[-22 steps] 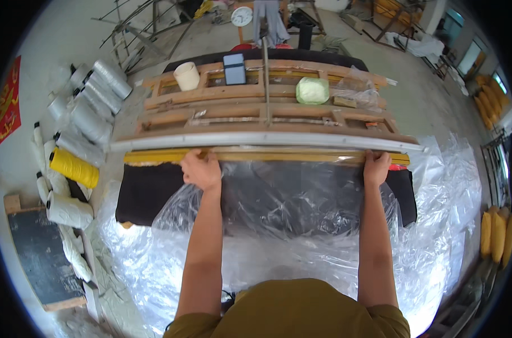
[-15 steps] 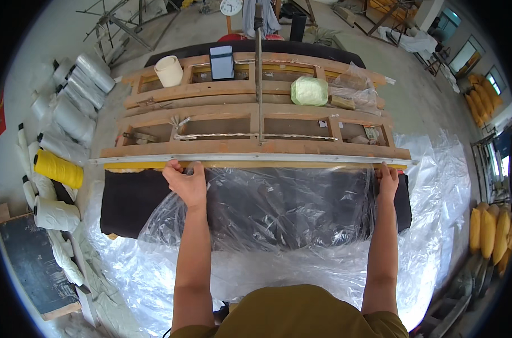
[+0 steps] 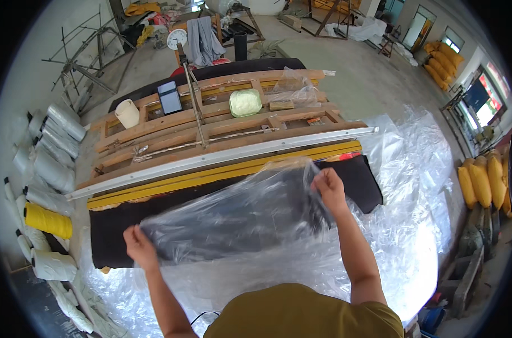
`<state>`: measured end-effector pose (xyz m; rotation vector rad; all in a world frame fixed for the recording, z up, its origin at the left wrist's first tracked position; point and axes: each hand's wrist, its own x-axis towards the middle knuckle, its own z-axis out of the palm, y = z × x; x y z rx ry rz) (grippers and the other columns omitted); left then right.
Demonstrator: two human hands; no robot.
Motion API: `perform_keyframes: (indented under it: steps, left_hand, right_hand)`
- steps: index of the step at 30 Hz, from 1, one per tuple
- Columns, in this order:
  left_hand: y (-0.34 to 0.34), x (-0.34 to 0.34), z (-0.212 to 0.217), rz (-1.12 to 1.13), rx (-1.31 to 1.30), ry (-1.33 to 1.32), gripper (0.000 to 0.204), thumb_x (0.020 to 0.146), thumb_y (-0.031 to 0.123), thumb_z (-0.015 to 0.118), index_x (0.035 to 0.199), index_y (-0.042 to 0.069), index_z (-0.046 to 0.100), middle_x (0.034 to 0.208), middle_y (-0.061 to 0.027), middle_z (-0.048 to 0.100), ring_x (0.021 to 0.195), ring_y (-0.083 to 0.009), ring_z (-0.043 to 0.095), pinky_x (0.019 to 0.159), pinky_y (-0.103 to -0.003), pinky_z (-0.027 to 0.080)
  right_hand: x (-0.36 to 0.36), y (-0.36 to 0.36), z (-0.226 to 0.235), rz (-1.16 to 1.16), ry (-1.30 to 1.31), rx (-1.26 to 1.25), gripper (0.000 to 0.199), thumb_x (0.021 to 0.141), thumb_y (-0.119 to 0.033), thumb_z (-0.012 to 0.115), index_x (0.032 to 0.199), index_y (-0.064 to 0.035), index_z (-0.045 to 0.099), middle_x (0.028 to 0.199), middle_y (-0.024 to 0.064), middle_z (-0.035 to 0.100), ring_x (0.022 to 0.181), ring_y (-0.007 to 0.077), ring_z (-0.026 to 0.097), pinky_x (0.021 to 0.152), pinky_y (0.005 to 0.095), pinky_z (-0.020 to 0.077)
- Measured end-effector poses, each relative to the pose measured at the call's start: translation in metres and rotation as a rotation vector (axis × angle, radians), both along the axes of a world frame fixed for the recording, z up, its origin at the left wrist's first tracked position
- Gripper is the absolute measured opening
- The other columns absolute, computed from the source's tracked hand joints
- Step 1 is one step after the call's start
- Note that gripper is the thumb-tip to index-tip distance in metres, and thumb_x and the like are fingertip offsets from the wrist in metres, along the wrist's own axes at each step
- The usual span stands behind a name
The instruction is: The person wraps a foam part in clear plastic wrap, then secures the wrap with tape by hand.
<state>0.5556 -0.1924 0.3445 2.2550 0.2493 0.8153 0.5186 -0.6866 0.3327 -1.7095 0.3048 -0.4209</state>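
Observation:
Between my hands stretches a clear plastic bag or sheet (image 3: 233,211), wrinkled and shiny; which of the two I cannot tell. My left hand (image 3: 140,246) is closed on its left corner, in front of the black padded surface (image 3: 112,231). My right hand (image 3: 329,188) pinches the upper right corner, higher and farther away. Beyond the plastic runs a yellow bar (image 3: 227,174) along the black surface. A long pale metal strip (image 3: 222,156) lies behind that bar, on the front of a wooden frame (image 3: 346,125).
On the frame stand a cream roll (image 3: 127,114), a blue-grey box (image 3: 169,97) and a pale green tray (image 3: 245,103). An upright metal rod (image 3: 194,98) rises from it. Loose clear film (image 3: 402,225) spreads around the table. Film rolls (image 3: 53,163) and a yellow spool (image 3: 48,221) lie left.
Both hands have drawn back from the metal strip toward me, pulling the plastic's edge along. My left hand came down and left. The yellow bar now shows more fully, and the view has turned.

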Motion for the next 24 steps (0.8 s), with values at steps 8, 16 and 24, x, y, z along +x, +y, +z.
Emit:
perform_keyframes:
  steps: [8,16,24]
  left_hand:
    - [-0.13,-0.043,0.122,-0.698,0.04,0.065,0.045,0.074,0.016,0.07,0.115,0.006,0.055,0.121,-0.0129,0.049,0.088,-0.0218,0.055,0.069,-0.027,0.048]
    - [-0.229,-0.018,0.096,-1.206,-0.011,0.48,0.023,0.088,0.022,0.056,0.101,0.003,0.055,0.083,-0.0125,0.064,0.072,-0.0307,0.061,0.065,-0.035,0.048]
    - [-0.246,-0.035,0.074,-1.311,-0.335,0.663,0.023,0.088,0.024,0.06,0.094,0.001,0.06,0.075,-0.0035,0.061,0.067,-0.0082,0.055,0.062,-0.024,0.045]
  right_hand:
    - [-0.062,0.08,0.082,0.146,-0.086,-0.256,0.01,0.086,-0.009,0.06,0.082,-0.0023,0.053,0.065,-0.0003,0.056,0.058,0.0053,0.048,0.053,0.0202,0.0388]
    - [-0.075,0.059,0.075,0.585,0.177,0.696,0.019,0.093,-0.015,0.049,0.088,-0.0013,0.061,0.079,0.0109,0.064,0.058,0.0118,0.054,0.052,0.0226,0.0419]
    - [-0.085,0.072,0.049,0.556,-0.105,0.623,0.024,0.096,-0.019,0.046,0.107,-0.0009,0.056,0.096,0.0067,0.062,0.076,0.011,0.056,0.071,0.0254,0.0462]
